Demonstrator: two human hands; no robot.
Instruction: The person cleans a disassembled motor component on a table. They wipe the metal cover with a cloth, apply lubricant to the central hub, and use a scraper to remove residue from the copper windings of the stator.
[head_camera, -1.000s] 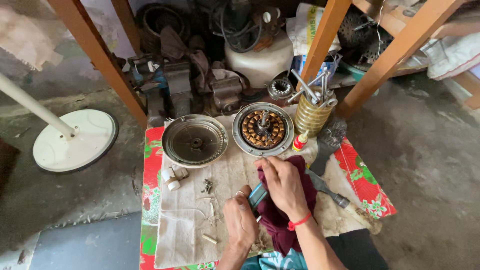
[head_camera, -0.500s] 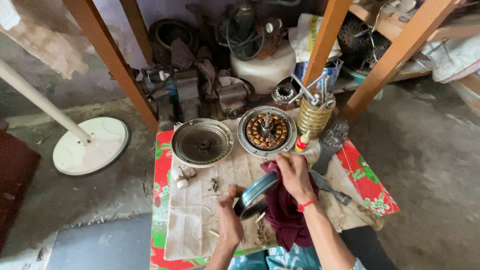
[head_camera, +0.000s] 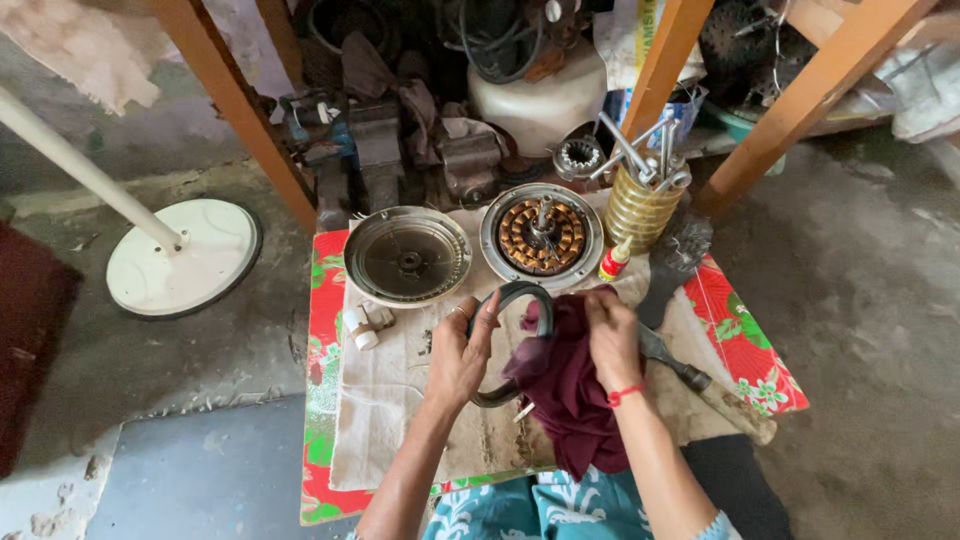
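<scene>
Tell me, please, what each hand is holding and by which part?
The left hand grips a dark metal ring by its left rim; the right hand holds a maroon cloth bunched against the ring's right side.

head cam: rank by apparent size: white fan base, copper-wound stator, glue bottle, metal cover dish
1. White fan base
2. Metal cover dish and copper-wound stator: look nearly alike, dish perhaps slightly larger
3. Glue bottle, clearly the smallest
</scene>
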